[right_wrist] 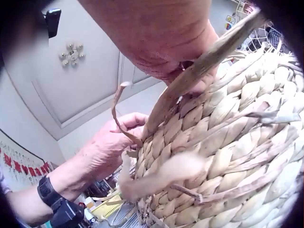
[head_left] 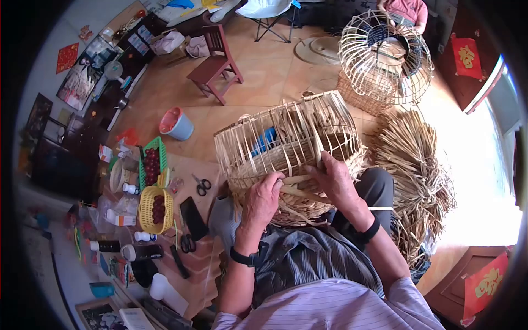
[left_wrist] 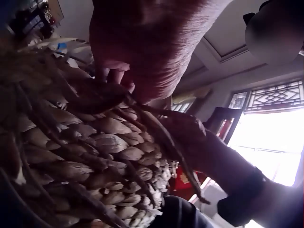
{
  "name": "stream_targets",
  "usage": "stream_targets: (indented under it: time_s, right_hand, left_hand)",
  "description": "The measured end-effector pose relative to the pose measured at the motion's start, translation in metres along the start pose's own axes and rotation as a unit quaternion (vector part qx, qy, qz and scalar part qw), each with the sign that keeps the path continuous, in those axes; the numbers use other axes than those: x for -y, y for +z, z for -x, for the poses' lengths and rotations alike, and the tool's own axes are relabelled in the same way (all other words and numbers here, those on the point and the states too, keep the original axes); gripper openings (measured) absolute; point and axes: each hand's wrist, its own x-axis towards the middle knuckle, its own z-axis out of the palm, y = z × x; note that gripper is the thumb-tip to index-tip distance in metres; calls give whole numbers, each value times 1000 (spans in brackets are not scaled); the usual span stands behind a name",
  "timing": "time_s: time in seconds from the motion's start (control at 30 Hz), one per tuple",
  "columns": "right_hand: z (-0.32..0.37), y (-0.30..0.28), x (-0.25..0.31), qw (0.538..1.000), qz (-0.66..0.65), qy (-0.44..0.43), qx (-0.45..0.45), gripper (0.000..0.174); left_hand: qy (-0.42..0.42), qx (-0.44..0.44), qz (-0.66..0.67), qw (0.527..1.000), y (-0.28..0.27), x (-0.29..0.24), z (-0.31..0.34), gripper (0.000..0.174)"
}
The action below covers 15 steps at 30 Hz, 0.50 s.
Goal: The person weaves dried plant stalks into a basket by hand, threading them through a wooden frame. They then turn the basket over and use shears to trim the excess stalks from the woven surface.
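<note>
The big tan straw basket [head_left: 291,159] sits on the person's lap, right under the fingers of both hands. Its low part is a thick weave, and thin pale sticks stand up above that.

The left hand [head_left: 261,199] comes up from below, with its back up and its wrist bent a bit. Its fingers are curled down at the top of the weave, pinching near 1 end of a flat tan strip [head_left: 301,192]. The right hand [head_left: 336,180] reaches in from the other side, its arm slanting in toward the left hand. Its thumb and pointer finger are bent and close together, gripping the basket by 1 upright stick. I can't tell how its other fingers lie. The strip runs between the 2 hands.

There is a black watch [head_left: 250,258] on the left wrist and a black band [head_left: 367,231] on the right wrist.

Past the right fingers lies a big bundle of dry straw [head_left: 415,181]. Out to the side of the left fingers are a yellow plastic basket [head_left: 144,212] with dark red fruit [head_left: 158,209] and black scissors [head_left: 202,185].
</note>
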Motion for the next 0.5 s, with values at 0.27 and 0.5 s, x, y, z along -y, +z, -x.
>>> stream_targets:
  time_s: [0.27,0.5]
  right_hand:
    - [-13,21,12,952,-299,-13,63,40]
    - [61,32,-28,937,-328,80,89,42]
  left_hand:
    - [-9,0,-44,999,-9,11,2,25]
    - [-15,-16,-14,1000,-5,17,-1,22]
